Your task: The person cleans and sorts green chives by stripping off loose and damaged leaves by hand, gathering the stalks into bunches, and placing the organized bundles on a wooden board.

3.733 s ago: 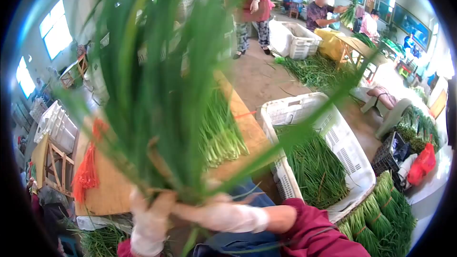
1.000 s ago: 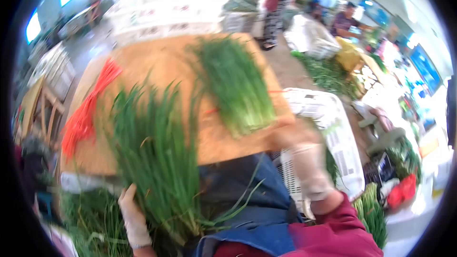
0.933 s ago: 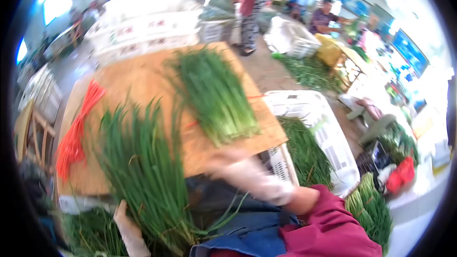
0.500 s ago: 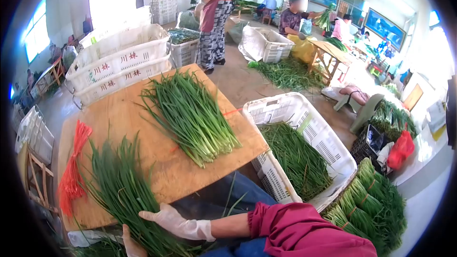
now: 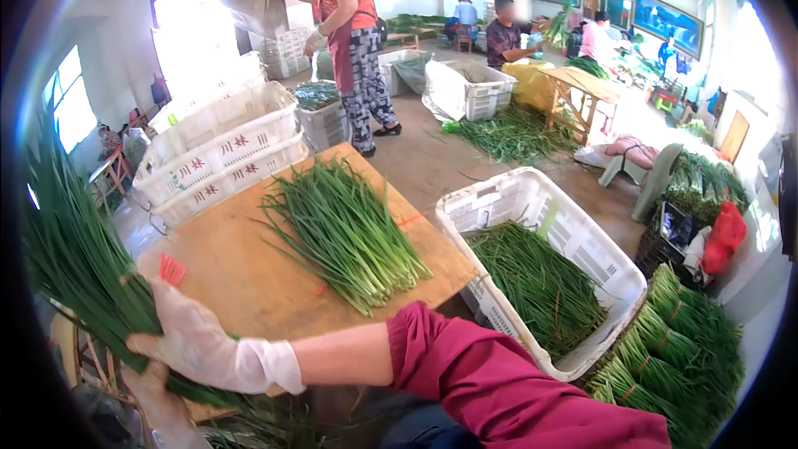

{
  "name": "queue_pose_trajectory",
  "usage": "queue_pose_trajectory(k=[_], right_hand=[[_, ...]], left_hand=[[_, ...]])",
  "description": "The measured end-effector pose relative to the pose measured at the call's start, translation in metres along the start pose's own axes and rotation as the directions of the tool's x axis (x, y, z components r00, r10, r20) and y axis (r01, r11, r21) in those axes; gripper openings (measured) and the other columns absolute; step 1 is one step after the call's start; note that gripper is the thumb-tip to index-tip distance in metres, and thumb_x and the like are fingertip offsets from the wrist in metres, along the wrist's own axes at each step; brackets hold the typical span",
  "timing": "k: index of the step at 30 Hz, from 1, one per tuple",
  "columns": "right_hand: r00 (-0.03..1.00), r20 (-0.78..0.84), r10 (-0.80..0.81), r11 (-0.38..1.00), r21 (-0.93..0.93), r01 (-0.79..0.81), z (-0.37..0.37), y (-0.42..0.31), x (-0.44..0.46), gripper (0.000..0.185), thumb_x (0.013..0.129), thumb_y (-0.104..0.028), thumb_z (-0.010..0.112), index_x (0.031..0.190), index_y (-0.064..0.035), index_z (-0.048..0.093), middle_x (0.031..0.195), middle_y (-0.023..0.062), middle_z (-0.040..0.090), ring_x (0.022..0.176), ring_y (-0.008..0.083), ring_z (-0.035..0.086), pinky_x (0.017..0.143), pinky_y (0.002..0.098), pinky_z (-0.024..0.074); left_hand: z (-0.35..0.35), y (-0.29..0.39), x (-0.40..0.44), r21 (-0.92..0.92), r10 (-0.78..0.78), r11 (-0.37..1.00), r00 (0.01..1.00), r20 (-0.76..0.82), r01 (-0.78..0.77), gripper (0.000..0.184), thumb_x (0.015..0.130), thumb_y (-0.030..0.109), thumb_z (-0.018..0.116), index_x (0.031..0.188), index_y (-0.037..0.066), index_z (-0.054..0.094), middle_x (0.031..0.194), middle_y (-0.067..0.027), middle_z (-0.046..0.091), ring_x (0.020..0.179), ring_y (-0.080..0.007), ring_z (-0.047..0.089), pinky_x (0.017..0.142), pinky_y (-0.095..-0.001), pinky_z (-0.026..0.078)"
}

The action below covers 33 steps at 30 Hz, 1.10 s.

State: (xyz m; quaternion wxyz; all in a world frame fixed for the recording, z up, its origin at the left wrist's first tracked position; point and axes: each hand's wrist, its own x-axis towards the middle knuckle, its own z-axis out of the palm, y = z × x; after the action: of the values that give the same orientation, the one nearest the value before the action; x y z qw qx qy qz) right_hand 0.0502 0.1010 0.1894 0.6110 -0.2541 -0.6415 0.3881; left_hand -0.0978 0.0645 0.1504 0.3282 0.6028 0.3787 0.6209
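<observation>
A long bunch of garlic chives (image 5: 79, 241) is raised at the left side of the view, its leaf tips pointing up. My right hand (image 5: 199, 341), in a thin whitish glove, is closed round the lower part of this bunch. Just below it, my left hand (image 5: 154, 403), gloved too, grips the same bunch; its fingers are partly hidden. Another pile of garlic chives (image 5: 345, 233) lies on the wooden board (image 5: 224, 258), pale stem ends toward me. Red ties (image 5: 172, 271) show behind my right hand, mostly covered.
Right of the board stands a white crate (image 5: 582, 258) with loose greens. Tied chive bundles (image 5: 665, 349) lie beyond it. Stacked white crates (image 5: 220, 150) border the board's far left. A person in an apron (image 5: 353, 41) stands behind, holding a pale sack (image 5: 253, 4); others sit farther back.
Both hands have moved left, lifting the chive bunch off the board's front left and turning it upright. The red ties are now mostly hidden. The standing person now holds up a sack.
</observation>
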Motion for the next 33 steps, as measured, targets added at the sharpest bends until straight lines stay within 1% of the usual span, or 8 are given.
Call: queue_pose_trajectory(k=[3, 5, 11, 12, 23, 31, 32, 33], right_hand=[[0.994, 0.051, -0.097, 0.995, -0.028, 0.098, -0.005, -0.006, 0.043, 0.067, 0.068, -0.021, 0.070, 0.122, 0.0018, 0.037, 0.098, 0.0240, 0.056, 0.094, 0.0363, 0.056, 0.082, 0.0385, 0.0443], [0.993, 0.032, -0.113, 0.991, -0.062, 0.115, -0.022, -0.016, 0.053, 0.070, 0.066, -0.020, 0.072, 0.123, 0.0020, 0.037, 0.100, 0.0230, 0.057, 0.096, 0.0335, 0.057, 0.083, 0.0359, 0.0449], [0.988, 0.152, -0.013, 0.991, 0.131, -0.007, -0.039, 0.060, 0.073, 0.047, 0.071, -0.014, 0.072, 0.112, 0.0011, 0.054, 0.102, 0.0090, 0.062, 0.093, 0.0148, 0.056, 0.081, 0.0299, 0.0466], [0.982, 0.175, 0.067, 0.971, 0.214, -0.104, -0.040, 0.071, 0.079, 0.058, 0.067, -0.021, 0.075, 0.114, 0.0025, 0.050, 0.099, 0.0153, 0.063, 0.091, 0.0207, 0.059, 0.082, 0.0329, 0.0465], [0.904, 0.407, 0.134, 0.967, 0.147, -0.209, -0.048, 0.033, 0.130, 0.043, 0.071, -0.019, 0.077, 0.104, 0.0009, 0.059, 0.096, 0.0074, 0.063, 0.084, 0.0144, 0.059, 0.074, 0.0270, 0.0489], [0.920, 0.390, -0.036, 0.973, 0.225, -0.057, -0.028, -0.005, 0.144, 0.031, 0.070, -0.018, 0.076, 0.093, -0.0001, 0.064, 0.080, 0.0047, 0.064, 0.069, 0.0115, 0.056, 0.063, 0.0269, 0.0468], [0.919, 0.394, -0.010, 0.986, 0.157, -0.057, -0.027, -0.008, 0.144, 0.024, 0.073, -0.017, 0.073, 0.089, -0.0006, 0.065, 0.078, 0.0035, 0.064, 0.067, 0.0104, 0.055, 0.060, 0.0267, 0.0459], [0.929, 0.371, 0.014, 0.992, 0.113, -0.060, -0.027, -0.008, 0.145, 0.023, 0.073, -0.017, 0.072, 0.089, -0.0007, 0.066, 0.078, 0.0031, 0.064, 0.066, 0.0101, 0.055, 0.060, 0.0265, 0.0457]], left_hand=[[0.011, 0.026, 0.056, -0.033, 0.137, 0.990, 0.990, -0.034, -0.139, 0.061, 0.076, 0.021, 0.064, 0.127, 0.000, 0.039, 0.120, -0.0105, 0.051, 0.109, -0.0241, 0.051, 0.094, -0.0341, 0.042], [0.035, 0.032, 0.068, -0.134, 0.188, 0.971, 0.979, -0.074, -0.197, 0.067, 0.069, 0.010, 0.067, 0.128, 0.000, 0.038, 0.120, -0.0103, 0.050, 0.109, -0.0219, 0.051, 0.094, -0.0319, 0.042], [0.029, -0.036, 0.097, -0.028, -0.065, 0.997, 0.998, 0.027, 0.065, 0.046, 0.067, 0.000, 0.070, 0.111, 0.001, 0.055, 0.102, -0.0071, 0.060, 0.093, -0.0179, 0.059, 0.084, -0.0301, 0.047], [0.033, -0.038, 0.100, -0.115, -0.074, 0.990, 0.997, 0.015, 0.075, 0.046, 0.067, 0.000, 0.069, 0.111, 0.001, 0.054, 0.102, -0.0073, 0.060, 0.093, -0.0174, 0.059, 0.083, -0.0302, 0.047], [0.048, -0.005, 0.127, -0.267, -0.055, 0.961, 0.996, 0.072, 0.072, 0.047, 0.069, 0.001, 0.068, 0.113, -0.001, 0.050, 0.099, -0.0073, 0.059, 0.091, -0.0164, 0.057, 0.078, -0.0270, 0.047], [0.060, 0.005, 0.124, -0.055, -0.073, 0.996, 0.997, 0.017, 0.074, 0.038, 0.072, 0.000, 0.066, 0.107, -0.003, 0.051, 0.095, -0.0081, 0.062, 0.087, -0.0174, 0.060, 0.077, -0.0290, 0.048], [0.060, 0.009, 0.124, -0.142, -0.102, 0.984, 0.993, 0.066, 0.111, 0.062, 0.069, 0.000, 0.065, 0.123, 0.000, 0.034, 0.097, -0.0073, 0.058, 0.092, -0.0170, 0.056, 0.081, -0.0287, 0.045], [0.061, 0.009, 0.126, -0.162, -0.075, 0.983, 0.995, 0.068, 0.085, 0.060, 0.070, 0.000, 0.064, 0.122, -0.001, 0.036, 0.097, -0.0074, 0.058, 0.090, -0.0168, 0.057, 0.080, -0.0286, 0.045]])
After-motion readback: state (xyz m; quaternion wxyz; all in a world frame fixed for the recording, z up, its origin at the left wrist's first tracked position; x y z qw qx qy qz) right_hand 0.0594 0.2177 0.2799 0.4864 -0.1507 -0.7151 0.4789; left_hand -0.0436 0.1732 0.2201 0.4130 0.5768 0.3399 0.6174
